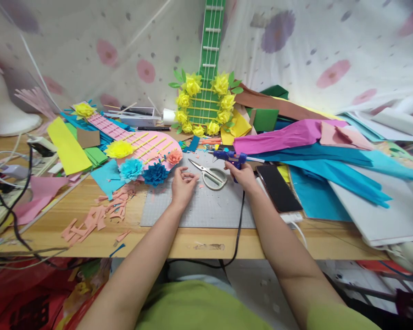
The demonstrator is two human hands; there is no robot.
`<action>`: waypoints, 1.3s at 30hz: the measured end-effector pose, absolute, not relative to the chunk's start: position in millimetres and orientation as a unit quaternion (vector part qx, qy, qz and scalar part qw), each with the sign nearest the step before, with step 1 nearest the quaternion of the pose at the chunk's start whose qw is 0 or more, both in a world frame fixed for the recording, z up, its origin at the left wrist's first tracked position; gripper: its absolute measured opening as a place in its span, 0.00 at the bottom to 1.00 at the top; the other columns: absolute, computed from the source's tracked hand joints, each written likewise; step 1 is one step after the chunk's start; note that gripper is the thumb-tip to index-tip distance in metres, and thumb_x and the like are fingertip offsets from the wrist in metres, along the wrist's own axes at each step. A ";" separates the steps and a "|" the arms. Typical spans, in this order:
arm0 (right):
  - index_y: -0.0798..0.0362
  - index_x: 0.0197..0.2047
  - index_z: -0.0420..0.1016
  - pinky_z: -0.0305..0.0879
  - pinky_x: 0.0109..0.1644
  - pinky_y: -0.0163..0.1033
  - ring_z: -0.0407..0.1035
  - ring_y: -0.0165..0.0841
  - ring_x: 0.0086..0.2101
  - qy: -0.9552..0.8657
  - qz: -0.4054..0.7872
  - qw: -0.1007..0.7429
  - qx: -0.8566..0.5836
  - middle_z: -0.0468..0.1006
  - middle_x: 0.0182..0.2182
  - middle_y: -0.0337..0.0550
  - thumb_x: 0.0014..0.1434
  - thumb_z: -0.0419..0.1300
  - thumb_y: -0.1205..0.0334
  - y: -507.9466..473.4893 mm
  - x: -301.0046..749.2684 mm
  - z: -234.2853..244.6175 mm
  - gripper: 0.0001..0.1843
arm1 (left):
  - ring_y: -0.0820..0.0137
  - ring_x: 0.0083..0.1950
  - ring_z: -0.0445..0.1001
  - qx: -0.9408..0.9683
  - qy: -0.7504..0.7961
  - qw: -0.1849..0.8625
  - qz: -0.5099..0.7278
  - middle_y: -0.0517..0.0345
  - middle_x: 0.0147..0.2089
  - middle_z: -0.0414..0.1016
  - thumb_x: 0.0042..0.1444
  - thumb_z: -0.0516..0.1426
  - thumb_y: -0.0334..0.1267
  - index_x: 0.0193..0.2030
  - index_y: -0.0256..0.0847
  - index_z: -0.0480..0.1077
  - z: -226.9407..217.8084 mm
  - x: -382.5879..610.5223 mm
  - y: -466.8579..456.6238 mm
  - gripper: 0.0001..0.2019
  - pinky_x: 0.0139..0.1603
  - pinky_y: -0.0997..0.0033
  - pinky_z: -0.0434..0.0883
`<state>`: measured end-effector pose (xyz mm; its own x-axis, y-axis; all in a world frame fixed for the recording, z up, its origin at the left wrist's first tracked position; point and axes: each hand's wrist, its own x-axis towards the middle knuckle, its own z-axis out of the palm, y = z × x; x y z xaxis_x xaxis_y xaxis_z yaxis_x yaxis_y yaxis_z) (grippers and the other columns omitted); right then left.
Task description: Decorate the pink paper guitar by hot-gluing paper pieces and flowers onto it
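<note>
My right hand point(242, 176) is closed round the handle of a blue glue gun point(231, 157) whose nozzle points left over a grey cutting mat point(199, 206). My left hand point(183, 182) hovers over the mat with fingers curled and pinched together; what they hold, if anything, is too small to make out. White-handled scissors point(209, 174) lie between the two hands. Just left of my left hand lies a pink paper guitar point(137, 142) with a dark blue flower point(156, 173), a light blue flower point(131, 168), a yellow flower point(119, 149) and an orange flower point(174, 157).
A green paper guitar point(206, 87) ringed with yellow flowers leans on the back wall. Coloured paper sheets point(316, 156) pile at right beside a black phone point(277, 188). Pink scraps point(96, 215) litter the wooden table point(192, 243). Cables and a power strip point(41, 145) sit at left.
</note>
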<state>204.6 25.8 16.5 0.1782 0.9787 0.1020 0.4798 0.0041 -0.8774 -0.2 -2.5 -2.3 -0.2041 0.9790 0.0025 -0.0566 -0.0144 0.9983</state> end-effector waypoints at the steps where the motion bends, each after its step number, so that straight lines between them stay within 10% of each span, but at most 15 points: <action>1: 0.59 0.31 0.77 0.63 0.30 0.38 0.67 0.33 0.23 -0.544 0.288 0.439 -0.655 0.74 0.20 0.44 0.46 0.57 0.35 29.1 206.3 13.7 0.31 | 0.75 0.26 0.73 0.424 0.526 0.468 0.569 0.65 0.30 0.70 0.41 0.63 0.35 0.42 0.41 0.58 -1.2 0.1 -2.8 0.23 0.30 0.74 0.71; 9: 0.57 0.45 0.74 0.63 0.49 0.47 0.71 0.44 0.43 -0.570 0.204 0.396 -0.690 0.78 0.40 0.54 0.45 0.61 0.40 47.1 209.0 -0.9 0.32 | 0.75 0.30 0.73 0.407 0.497 0.447 0.623 0.63 0.30 0.71 0.42 0.64 0.41 0.42 0.41 0.59 1.4 3.4 -4.9 0.23 0.31 0.75 0.71; 17: 0.56 0.50 0.66 0.55 0.57 0.55 0.60 0.46 0.54 -0.554 -0.096 0.561 -0.607 0.67 0.50 0.58 0.50 0.60 0.43 14.3 190.8 46.5 0.31 | 0.83 0.23 0.62 0.311 0.494 0.446 0.678 0.61 0.32 0.72 0.40 0.65 0.39 0.39 0.40 0.59 32.6 11.5 -1.6 0.22 0.22 0.82 0.55; 26: 0.52 0.34 0.71 0.66 0.40 0.37 0.68 0.29 0.32 -0.458 0.599 0.483 -0.445 0.74 0.31 0.39 0.38 0.67 0.45 15.1 113.2 37.2 0.24 | 0.86 0.19 0.57 0.151 0.480 0.529 0.683 0.64 0.34 0.71 0.40 0.66 0.37 0.36 0.41 0.56 46.2 26.2 -1.9 0.22 0.18 0.81 0.53; 34: 0.53 0.27 0.69 0.65 0.37 0.35 0.66 0.26 0.27 -0.367 0.613 0.551 -0.430 0.72 0.24 0.35 0.36 0.68 0.53 20.4 91.8 36.2 0.18 | 0.83 0.20 0.60 0.194 0.495 0.493 0.689 0.59 0.37 0.71 0.44 0.61 0.34 0.39 0.41 0.56 41.1 23.4 -3.1 0.18 0.21 0.78 0.58; 39: 0.53 0.27 0.68 0.63 0.35 0.33 0.65 0.24 0.25 -0.379 0.589 0.544 -0.462 0.72 0.23 0.34 0.40 0.65 0.57 33.3 98.4 38.8 0.13 | 0.68 0.42 0.70 0.551 0.586 0.175 0.567 0.51 0.50 0.68 0.46 0.58 0.32 0.46 0.43 0.61 57.7 -9.9 6.9 0.19 0.47 0.65 0.67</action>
